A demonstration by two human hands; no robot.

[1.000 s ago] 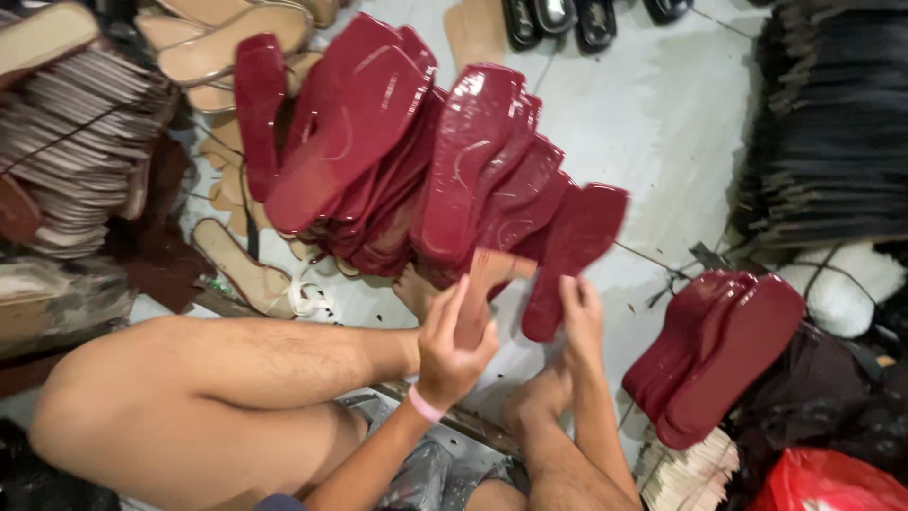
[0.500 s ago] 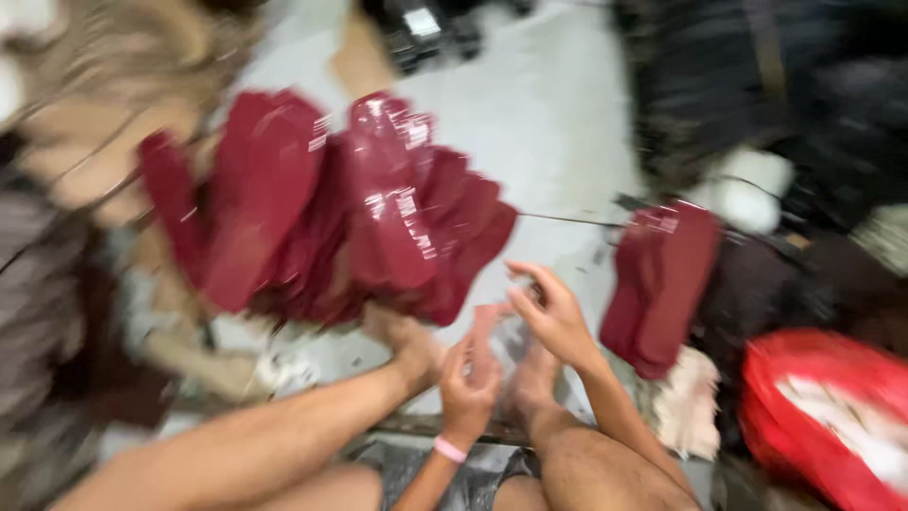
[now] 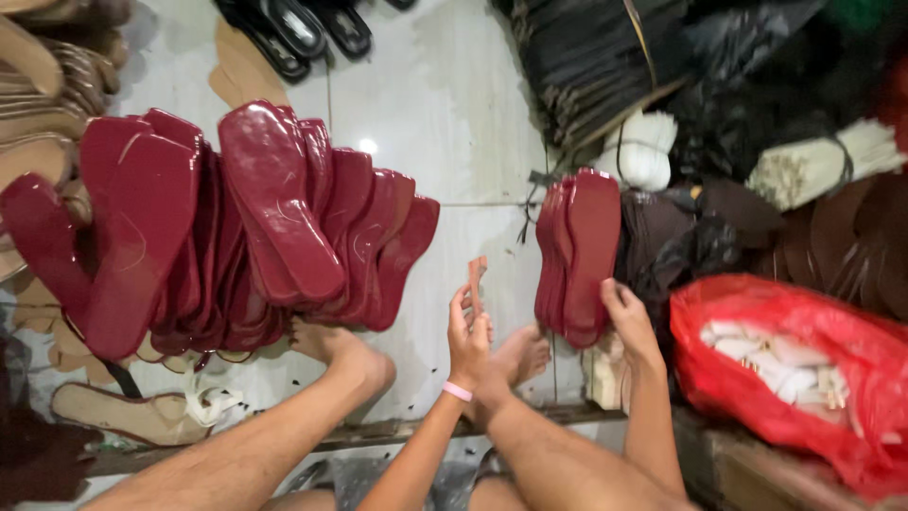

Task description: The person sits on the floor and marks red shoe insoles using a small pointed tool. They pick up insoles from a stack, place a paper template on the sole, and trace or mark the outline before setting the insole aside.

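Glossy dark-red soles (image 3: 579, 255), red bag (image 3: 804, 369)

A: Where does the fanned heap of soles (image 3: 236, 237) lie?
B: Left half of frame, on the tiled floor (image 3: 435, 114).
A: And the smaller stack of soles (image 3: 582, 251)?
B: Right of centre, upright. The right hand (image 3: 626, 317) touches its lower edge.
A: The left hand (image 3: 468, 341)?
B: Lower centre, between heap and stack, holding a thin strip (image 3: 476, 284). A plastic bag (image 3: 804, 378) sits at lower right.

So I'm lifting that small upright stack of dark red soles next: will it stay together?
The stack of red soles stands on edge, so it probably fans apart. The glossy faces look slippery. The right hand touches only its lower edge, so a wider hold seems safer.
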